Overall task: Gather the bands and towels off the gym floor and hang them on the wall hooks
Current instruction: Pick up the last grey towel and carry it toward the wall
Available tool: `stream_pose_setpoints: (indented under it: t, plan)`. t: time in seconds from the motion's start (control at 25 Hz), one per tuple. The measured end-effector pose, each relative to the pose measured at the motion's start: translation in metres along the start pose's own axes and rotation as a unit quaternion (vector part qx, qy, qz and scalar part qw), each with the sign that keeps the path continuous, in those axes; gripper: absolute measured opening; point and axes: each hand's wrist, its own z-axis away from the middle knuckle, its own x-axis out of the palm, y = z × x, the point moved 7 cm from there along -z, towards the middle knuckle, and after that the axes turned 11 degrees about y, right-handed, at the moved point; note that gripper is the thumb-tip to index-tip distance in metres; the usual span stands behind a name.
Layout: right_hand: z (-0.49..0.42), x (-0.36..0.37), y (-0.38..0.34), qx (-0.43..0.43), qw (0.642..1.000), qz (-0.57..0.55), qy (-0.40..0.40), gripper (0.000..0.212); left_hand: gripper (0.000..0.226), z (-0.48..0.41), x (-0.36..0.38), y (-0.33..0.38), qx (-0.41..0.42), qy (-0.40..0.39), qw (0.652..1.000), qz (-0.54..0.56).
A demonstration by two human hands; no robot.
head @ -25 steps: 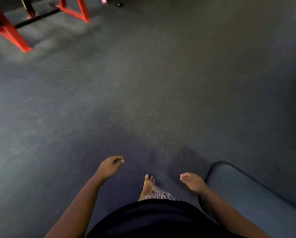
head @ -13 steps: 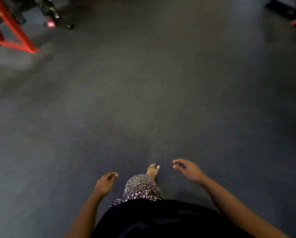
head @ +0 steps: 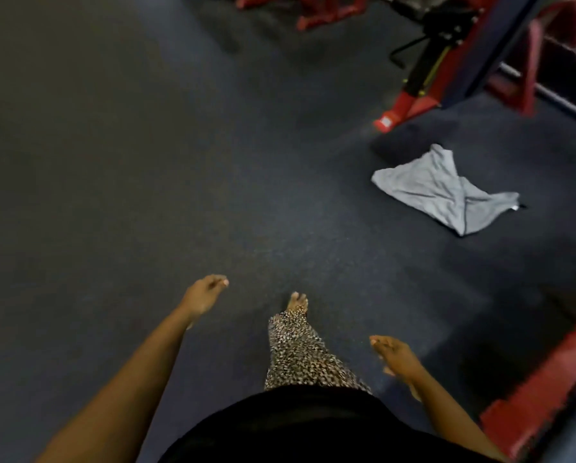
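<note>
towel (head: 443, 192) of pale grey lies crumpled on the dark gym floor (head: 146, 195) ahead and to our right, near the foot of a red machine frame (head: 410, 105) and well apart from both our hands. our left hand (head: 203, 295) hangs out in front, fingers loosely curled and holding nothing, while our right hand (head: 395, 355) hangs lower and nearer our body, fingers relaxed and likewise empty. between them our bare foot (head: 297, 301) is set forward under speckled cloth (head: 300, 352)
</note>
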Motion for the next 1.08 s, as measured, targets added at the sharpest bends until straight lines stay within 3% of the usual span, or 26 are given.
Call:
stream_pose_setpoints:
  t: [0.12,0.2,0.36,0.52,0.6,0.88,1.08]
  plan:
    - [-0.067,-0.032,-0.028,0.079,0.996,-0.038,0.01,0.023,0.034,-0.086,0.028,0.08,0.032,-0.066,0.997,-0.026]
    - [-0.117,-0.058,-0.066,0.098,0.994,-0.036,0.021,0.029,0.035,-0.132,0.044,0.122,0.02,-0.122,0.991,-0.055]
    - [-0.212,-0.106,-0.189,0.016,1.0,0.023,-0.007,0.045,0.038,-0.226,0.058,0.183,0.003,-0.185,0.978,-0.096]
    - [-0.309,-0.151,-0.32,-0.077,0.996,0.036,-0.016,0.033,0.038,-0.329,0.078,0.247,0.036,-0.188,0.969,-0.158]
    - [-0.354,-0.175,-0.359,-0.084,0.996,0.03,0.002,0.032,0.039,-0.376,0.099,0.291,0.061,-0.201,0.962,-0.176]
    - [-0.529,-0.253,-0.371,0.07,0.995,-0.05,0.05,0.032,0.037,-0.573,0.233,0.496,0.124,-0.262,0.925,-0.248]
    - [-0.669,-0.227,-0.328,0.158,0.981,-0.098,0.057,0.031,0.033,-0.676,0.384,0.579,0.164,-0.317,0.896,-0.265]
